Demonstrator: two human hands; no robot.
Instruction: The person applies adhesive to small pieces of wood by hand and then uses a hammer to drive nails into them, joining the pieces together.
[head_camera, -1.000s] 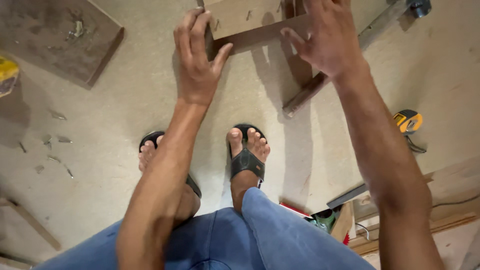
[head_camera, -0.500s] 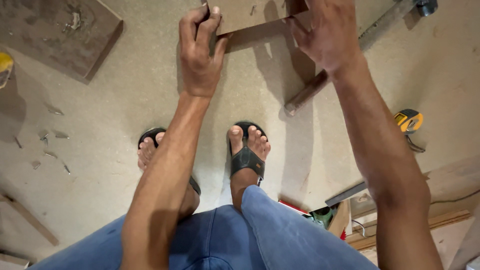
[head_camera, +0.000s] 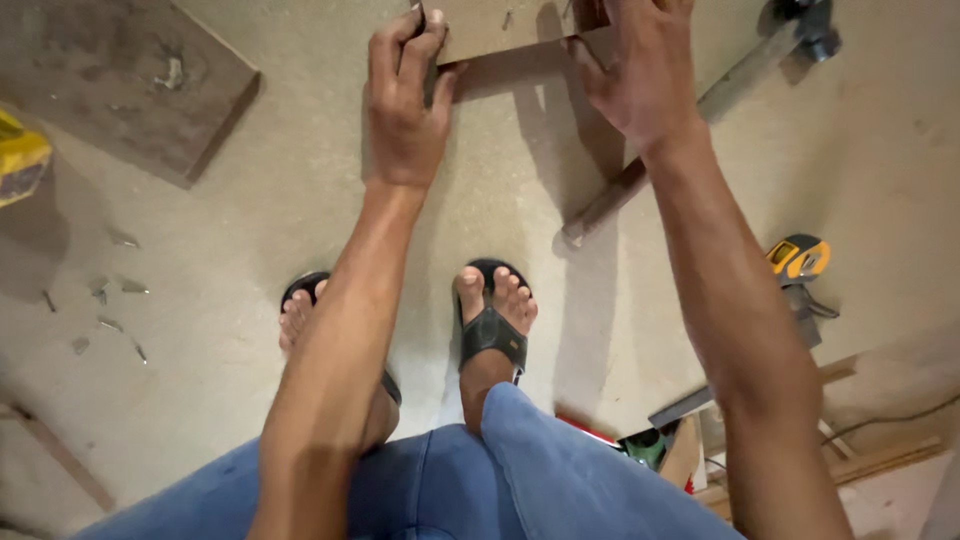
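A pale wooden board (head_camera: 490, 25) is held up at the top edge of the head view, mostly cut off by the frame. My left hand (head_camera: 405, 95) is curled around its left corner, fingers wrapped over the edge. My right hand (head_camera: 640, 70) grips the board's right side, near a darker wooden piece (head_camera: 585, 12) joined to it. Below, my two feet in black sandals (head_camera: 490, 330) stand on a dusty concrete floor (head_camera: 230, 250), with blue jeans at the bottom.
A dark flat panel (head_camera: 110, 70) lies at upper left, a yellow object (head_camera: 18, 160) at the left edge. A long wooden stick (head_camera: 610, 195) lies right of centre. A yellow tape measure (head_camera: 798, 258) and wood offcuts (head_camera: 860, 460) sit at right.
The board has risen toward the top of the view. My left hand went from flat with spread fingers to curled around the board's corner. My right hand moved up with it.
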